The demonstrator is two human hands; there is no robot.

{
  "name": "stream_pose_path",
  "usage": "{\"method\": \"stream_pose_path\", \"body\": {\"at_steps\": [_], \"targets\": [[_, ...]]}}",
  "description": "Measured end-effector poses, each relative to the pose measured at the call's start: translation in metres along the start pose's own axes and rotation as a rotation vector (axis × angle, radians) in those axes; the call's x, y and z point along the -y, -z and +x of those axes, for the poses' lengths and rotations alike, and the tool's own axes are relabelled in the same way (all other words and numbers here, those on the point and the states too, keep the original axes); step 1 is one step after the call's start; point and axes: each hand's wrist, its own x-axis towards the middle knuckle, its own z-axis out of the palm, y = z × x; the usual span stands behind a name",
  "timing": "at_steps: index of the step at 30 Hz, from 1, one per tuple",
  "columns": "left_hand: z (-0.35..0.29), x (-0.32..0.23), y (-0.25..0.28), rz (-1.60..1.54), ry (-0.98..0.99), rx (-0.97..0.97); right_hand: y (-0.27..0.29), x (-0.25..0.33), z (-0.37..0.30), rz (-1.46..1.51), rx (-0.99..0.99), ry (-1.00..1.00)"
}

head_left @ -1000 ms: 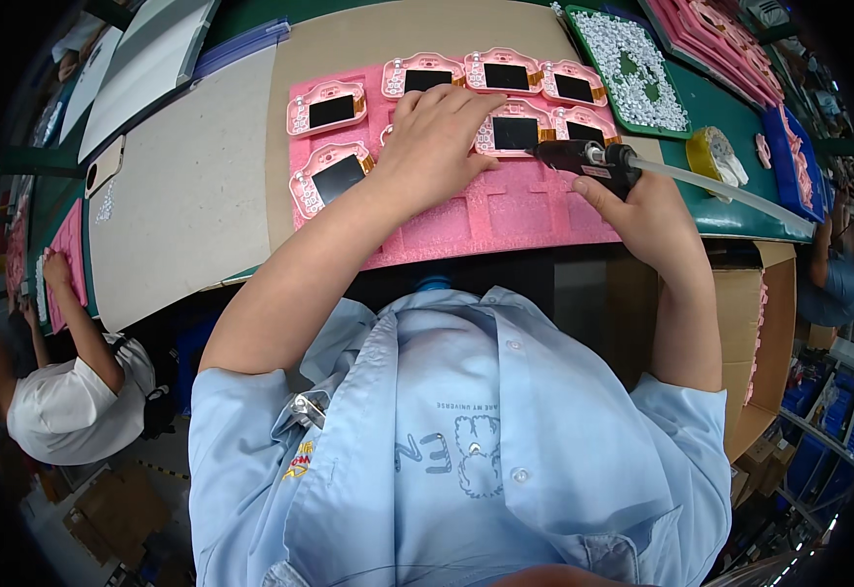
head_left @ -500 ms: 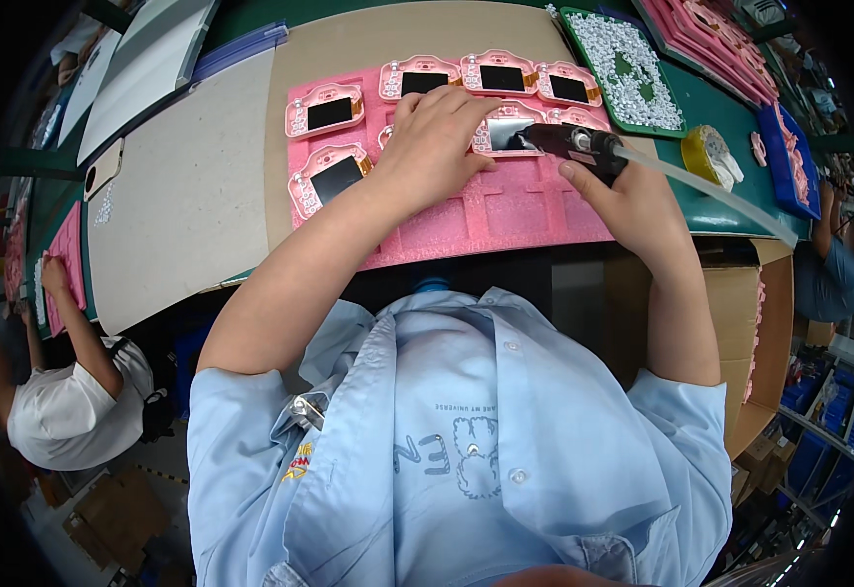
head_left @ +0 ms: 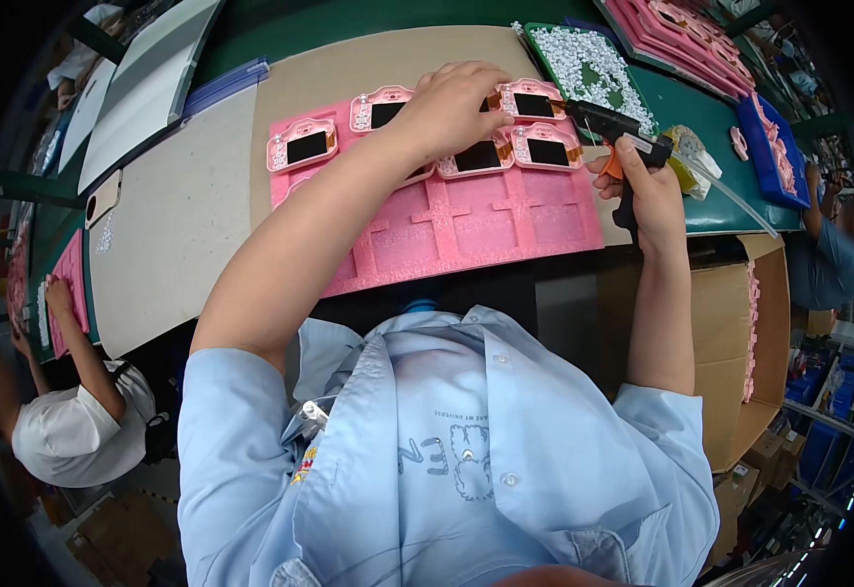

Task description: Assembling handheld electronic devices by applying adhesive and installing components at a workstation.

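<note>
My right hand grips a black hot glue gun with an orange trigger and a translucent glue stick out of its back. Its nozzle is at the right edge of the back-right pink housing, beside an amber ribbon cable. My left hand reaches over the back row, fingers stretched out and thumb apart, hiding part of the housings under it. Several such pink housings with dark screens, like the one in the second row, lie in the pink foam tray.
Behind the tray stands a green tray of small white parts. A yellow tape roll, a blue bin of pink parts and stacked pink trays are at right. A cardboard box stands below. Another person works at left.
The glue gun has moved from a screen in the second row to the back-right housing. My left hand has shifted farther back and to the right over the housings.
</note>
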Motion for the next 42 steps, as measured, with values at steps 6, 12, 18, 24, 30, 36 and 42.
{"method": "stream_pose_path", "body": {"at_steps": [6, 12, 18, 24, 30, 36, 42], "targets": [[0.034, 0.000, -0.015, 0.058, 0.100, 0.151, -0.002, 0.003, 0.007, -0.043, -0.030, 0.024], [0.031, -0.001, -0.018, 0.066, 0.077, 0.128, -0.015, 0.001, 0.019, -0.133, -0.067, 0.013], [0.026, -0.006, -0.019, 0.063, 0.048, 0.071, -0.026, -0.013, 0.039, -0.427, -0.053, 0.053], [0.023, -0.001, -0.023, 0.061, 0.028, 0.037, -0.029, -0.022, 0.044, -0.408, -0.064, 0.107], [0.023, 0.002, -0.025, 0.068, 0.019, 0.025, -0.032, -0.017, 0.044, -0.488, -0.045, 0.119], [0.022, 0.002, -0.027, 0.080, 0.009, 0.007, -0.031, -0.014, 0.040, -0.560, -0.056, 0.179], [0.022, 0.004, -0.029, 0.090, 0.001, -0.011, -0.024, -0.003, 0.026, -0.591, -0.034, 0.064]]}}
